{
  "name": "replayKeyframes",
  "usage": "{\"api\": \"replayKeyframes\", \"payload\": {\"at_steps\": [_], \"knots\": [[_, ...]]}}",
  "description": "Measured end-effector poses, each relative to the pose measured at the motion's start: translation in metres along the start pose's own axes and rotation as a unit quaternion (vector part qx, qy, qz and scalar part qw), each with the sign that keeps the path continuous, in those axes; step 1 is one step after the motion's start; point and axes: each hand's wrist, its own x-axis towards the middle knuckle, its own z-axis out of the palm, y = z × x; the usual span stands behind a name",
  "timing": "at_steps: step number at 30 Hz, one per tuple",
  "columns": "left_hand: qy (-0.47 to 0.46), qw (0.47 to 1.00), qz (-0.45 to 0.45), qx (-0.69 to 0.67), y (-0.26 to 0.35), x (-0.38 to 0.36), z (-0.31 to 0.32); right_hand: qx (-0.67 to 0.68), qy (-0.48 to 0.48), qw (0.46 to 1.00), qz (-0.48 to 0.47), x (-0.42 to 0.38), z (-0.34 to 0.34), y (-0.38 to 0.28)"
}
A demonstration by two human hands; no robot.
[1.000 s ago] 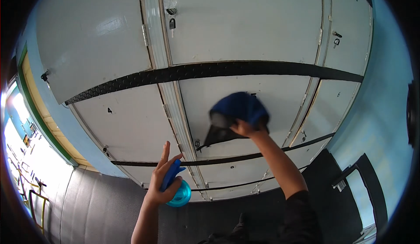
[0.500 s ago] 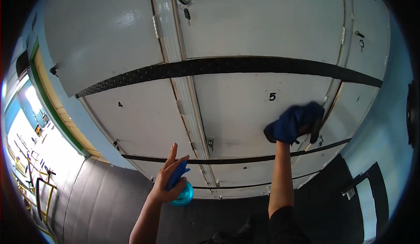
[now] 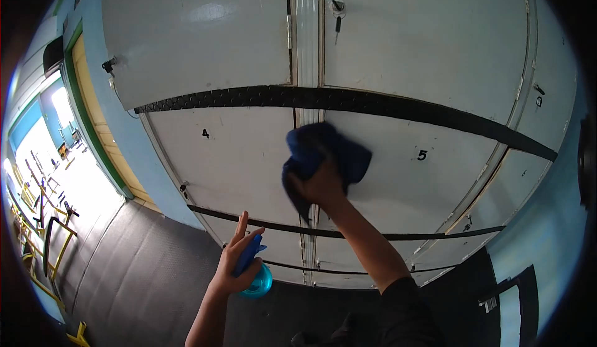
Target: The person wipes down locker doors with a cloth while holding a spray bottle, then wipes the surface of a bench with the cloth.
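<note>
A dark blue cloth (image 3: 348,154) lies bunched under my right hand (image 3: 323,182), which presses it on the strip between locker door 4 (image 3: 230,166) and locker door 5 (image 3: 398,185). The cloth covers part of both doors, and its lower corner hangs down. Low and to the left, my left hand (image 3: 236,260) holds a spray bottle with a blue head (image 3: 249,254) and a round turquoise body (image 3: 260,283). One finger of that hand points up.
Upper locker doors (image 3: 423,42) with a key (image 3: 337,27) in one lock rise above a black ridged strip (image 3: 398,106). Left are a yellow door (image 3: 99,117) and yellow-black metal frames (image 3: 53,247). Dark matting (image 3: 143,266) covers the floor.
My right hand and the cloth have moved left from the right edge of door 5 to the strip beside door 4. The view has shifted left; my left hand still holds the bottle.
</note>
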Motion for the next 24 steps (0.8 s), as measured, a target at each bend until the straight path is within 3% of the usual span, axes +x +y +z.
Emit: {"api": "replayKeyframes", "payload": {"at_steps": [1, 3, 6, 8, 9, 12, 14, 15, 17, 19, 20, 23, 24], "knots": [[0.004, 1.000, -0.009, -0.001, -0.001, -0.003, 0.001, 0.000, -0.002, 1.000, 0.006, -0.003, 0.002, 0.005], [0.010, 1.000, -0.020, -0.008, -0.002, -0.009, 0.000, 0.008, -0.037, 0.980, -0.196, -0.009, -0.004, 0.018], [0.012, 1.000, -0.015, -0.020, -0.012, -0.010, 0.004, -0.071, -0.045, 0.970, -0.227, -0.040, -0.027, 0.041], [0.011, 1.000, 0.018, -0.009, -0.030, -0.012, 0.009, -0.132, -0.066, 0.974, -0.175, -0.063, -0.040, 0.071], [0.004, 0.998, -0.035, -0.053, -0.023, -0.012, 0.013, -0.183, -0.086, 0.970, -0.134, -0.073, -0.050, 0.082], [-0.010, 0.999, -0.015, -0.040, -0.038, -0.011, 0.026, -0.208, -0.069, 0.972, -0.086, -0.095, -0.096, 0.114], [-0.017, 0.998, -0.039, -0.035, -0.032, -0.012, 0.034, -0.170, 0.026, 0.982, -0.073, -0.122, -0.121, 0.146], [-0.023, 0.998, -0.059, -0.027, -0.031, -0.011, 0.037, -0.181, 0.120, 0.972, -0.095, -0.161, -0.112, 0.209], [-0.024, 0.998, -0.058, -0.027, -0.042, -0.012, 0.045, -0.180, 0.180, 0.967, 0.005, -0.216, -0.126, 0.260], [-0.039, 0.996, -0.078, -0.034, -0.048, -0.015, 0.054, -0.238, 0.170, 0.949, 0.115, -0.234, -0.175, 0.241], [-0.041, 0.995, -0.085, -0.034, -0.053, -0.016, 0.059, -0.307, 0.195, 0.926, 0.103, -0.241, -0.195, 0.239], [-0.055, 0.996, -0.063, -0.041, -0.078, -0.025, 0.082, -0.381, 0.136, 0.907, 0.117, -0.263, -0.232, 0.258], [-0.060, 0.995, -0.063, -0.053, -0.087, -0.028, 0.091, -0.383, 0.098, 0.902, 0.172, -0.265, -0.233, 0.266]]}}
